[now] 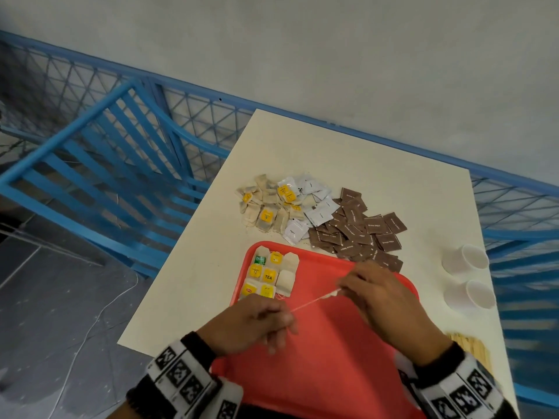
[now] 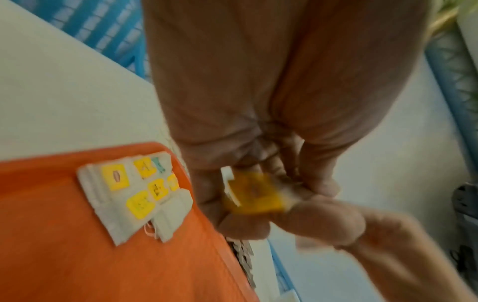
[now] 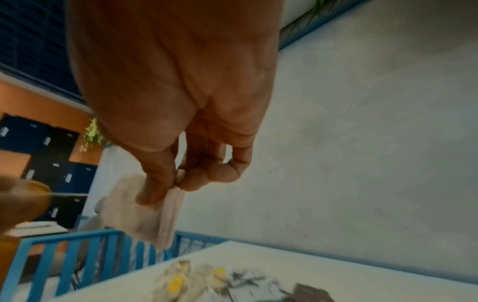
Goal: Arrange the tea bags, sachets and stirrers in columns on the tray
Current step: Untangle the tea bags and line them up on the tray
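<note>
Left hand: fingers pinch yellow tag, string taut.
Right hand: fingers pinch tea bag above red tray.
Handling: light, limp, probably tearable; hold paper edge.
Surface: sachets await.

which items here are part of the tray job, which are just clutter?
Job:
red tray
tea bags already laid on it
tea bag held by right hand
its yellow tag in left hand
loose tea bag pile
white sachets
brown sachets
wooden stirrers

Lying about:
two white cups
blue chair
</note>
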Available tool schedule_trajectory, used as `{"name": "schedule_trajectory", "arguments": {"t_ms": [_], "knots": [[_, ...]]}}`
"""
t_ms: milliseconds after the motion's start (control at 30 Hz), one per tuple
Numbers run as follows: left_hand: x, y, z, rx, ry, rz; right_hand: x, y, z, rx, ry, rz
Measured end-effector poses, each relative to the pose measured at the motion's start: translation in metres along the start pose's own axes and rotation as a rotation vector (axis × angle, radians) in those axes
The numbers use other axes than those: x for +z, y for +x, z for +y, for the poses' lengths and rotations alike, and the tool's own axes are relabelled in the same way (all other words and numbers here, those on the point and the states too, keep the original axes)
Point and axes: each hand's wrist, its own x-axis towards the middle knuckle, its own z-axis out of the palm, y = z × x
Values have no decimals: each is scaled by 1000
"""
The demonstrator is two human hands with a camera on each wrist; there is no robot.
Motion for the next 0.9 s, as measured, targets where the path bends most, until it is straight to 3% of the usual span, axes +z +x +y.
{"name": "schedule_trajectory", "arguments": {"t_ms": [167,267,400,467,567,767,900], "knots": [[-27,-19,-8,-106,64,-27,27,-22,10,106,82,-119],[-28,-21,-12,-166,56,-51,42,-24,3,288,271,-100],[-8,-6,-19,-214,-235,287,65,-13,-32,677,661,-43],[5,4,-22,-243,-315,431,72,-7,-51,771,880,-51],[15,13,-22,-258,-330,521,74,-2,-64,796,1080,-65],[20,17,-38,-311,-520,623,71,4,-69,716,1111,-130],[23,18,-46,-292,-494,700,79,3,-70,836,1264,-120]]}}
